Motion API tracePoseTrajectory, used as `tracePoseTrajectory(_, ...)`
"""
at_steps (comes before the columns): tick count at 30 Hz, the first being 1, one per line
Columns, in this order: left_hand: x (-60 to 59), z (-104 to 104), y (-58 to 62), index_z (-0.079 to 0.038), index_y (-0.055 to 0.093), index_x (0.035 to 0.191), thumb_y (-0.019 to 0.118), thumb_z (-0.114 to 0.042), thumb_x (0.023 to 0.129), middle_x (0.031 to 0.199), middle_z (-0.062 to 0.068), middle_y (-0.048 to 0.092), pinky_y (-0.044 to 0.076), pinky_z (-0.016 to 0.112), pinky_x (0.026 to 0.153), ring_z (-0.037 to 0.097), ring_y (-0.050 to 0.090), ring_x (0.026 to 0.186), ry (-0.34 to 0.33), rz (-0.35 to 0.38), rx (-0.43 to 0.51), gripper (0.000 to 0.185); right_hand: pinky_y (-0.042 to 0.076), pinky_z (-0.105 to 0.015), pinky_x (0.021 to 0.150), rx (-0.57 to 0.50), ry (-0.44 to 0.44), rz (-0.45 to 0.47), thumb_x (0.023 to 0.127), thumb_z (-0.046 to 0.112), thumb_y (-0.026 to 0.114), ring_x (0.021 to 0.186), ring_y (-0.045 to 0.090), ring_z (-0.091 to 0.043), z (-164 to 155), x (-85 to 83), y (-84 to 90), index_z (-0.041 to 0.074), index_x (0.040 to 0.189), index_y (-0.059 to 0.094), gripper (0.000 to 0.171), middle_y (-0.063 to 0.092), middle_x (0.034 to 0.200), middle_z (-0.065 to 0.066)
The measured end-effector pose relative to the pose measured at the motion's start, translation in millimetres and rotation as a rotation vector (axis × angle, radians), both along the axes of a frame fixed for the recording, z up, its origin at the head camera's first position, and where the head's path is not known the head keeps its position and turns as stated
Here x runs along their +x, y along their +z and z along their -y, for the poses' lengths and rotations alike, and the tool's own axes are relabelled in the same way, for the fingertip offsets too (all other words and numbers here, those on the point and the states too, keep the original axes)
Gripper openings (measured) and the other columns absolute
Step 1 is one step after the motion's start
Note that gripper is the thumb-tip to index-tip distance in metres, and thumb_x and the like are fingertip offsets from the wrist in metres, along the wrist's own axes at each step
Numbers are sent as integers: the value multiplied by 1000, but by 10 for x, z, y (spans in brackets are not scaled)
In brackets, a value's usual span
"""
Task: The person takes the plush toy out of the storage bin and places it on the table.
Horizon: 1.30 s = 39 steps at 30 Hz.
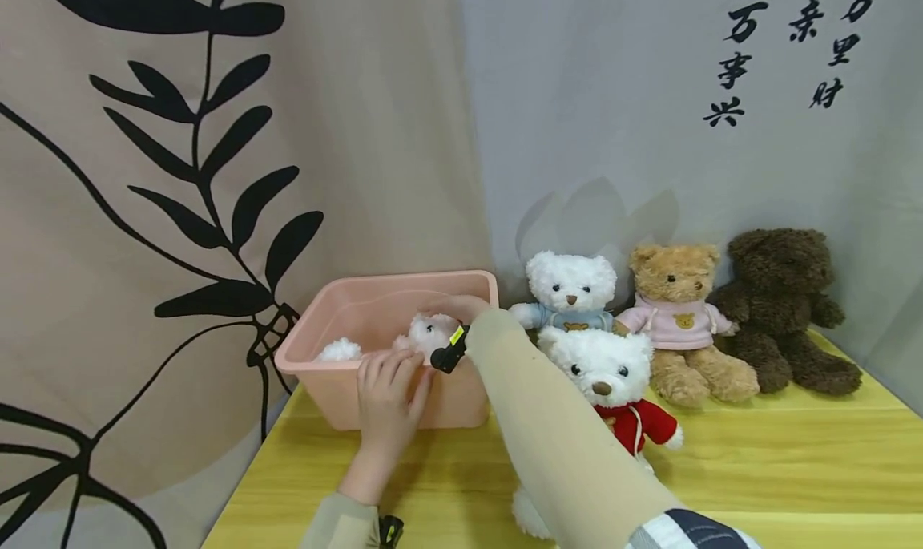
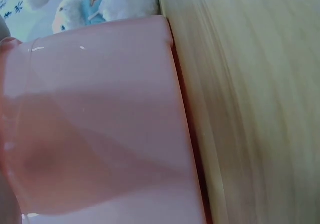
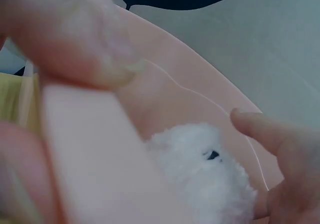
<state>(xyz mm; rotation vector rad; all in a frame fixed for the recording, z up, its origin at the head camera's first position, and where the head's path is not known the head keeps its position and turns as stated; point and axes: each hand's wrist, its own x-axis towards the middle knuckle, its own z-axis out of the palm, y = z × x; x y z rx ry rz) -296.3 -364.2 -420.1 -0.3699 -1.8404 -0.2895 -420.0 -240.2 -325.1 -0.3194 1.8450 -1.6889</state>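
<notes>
My left hand (image 1: 389, 393) grips the near rim of the pink rectangular plastic bin (image 1: 339, 389), fingers curled over its edge. My right hand (image 1: 456, 307) reaches into the bin; whether it grasps the fluffy white plush bear (image 1: 427, 334) there, I cannot tell. The bear lies low, black eye showing, long axis unclear. The bin sits at the left end of the yellow wooden tabletop (image 1: 757, 461), beside four seated plush bears.
</notes>
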Motion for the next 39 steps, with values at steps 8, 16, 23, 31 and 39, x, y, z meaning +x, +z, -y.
tracePoseTrajectory(8,23,13,-13,-6,67,98,54,-35,98,98,10,67,37,52,89,34,58,92,8,-7,-14,31,13,-53,114,327,249,-89,89,55,60,146,13,-28,194,-241,-122,15,154,27,83,18,160,-6)
tracePoseTrajectory(16,44,17,-29,-5,66,97,51,-34,99,98,11,68,38,54,88,35,58,91,16,2,-15,33,29,-42,110,362,151,14,80,37,78,137,30,-25,202,-166,-159,7,150,30,90,27,155,-8)
tracePoseTrajectory(23,32,11,-23,-6,66,97,54,-32,96,97,9,67,38,53,89,34,57,91,11,3,-13,29,31,-41,109,405,101,-103,78,32,79,134,35,-23,189,-205,-158,10,147,39,83,33,153,-6)
tracePoseTrajectory(31,-32,-18,13,-7,67,97,60,-35,94,96,7,67,38,50,87,32,57,91,4,13,-1,29,41,-40,98,565,-96,-429,73,37,80,113,49,-24,118,-188,247,7,133,52,73,51,136,-7)
tracePoseTrajectory(39,-26,-14,14,-6,66,98,59,-35,96,96,9,66,38,50,86,33,56,90,1,4,-3,30,41,-37,101,530,-121,-716,69,27,83,125,46,-27,10,-157,1070,7,148,33,95,46,143,-11)
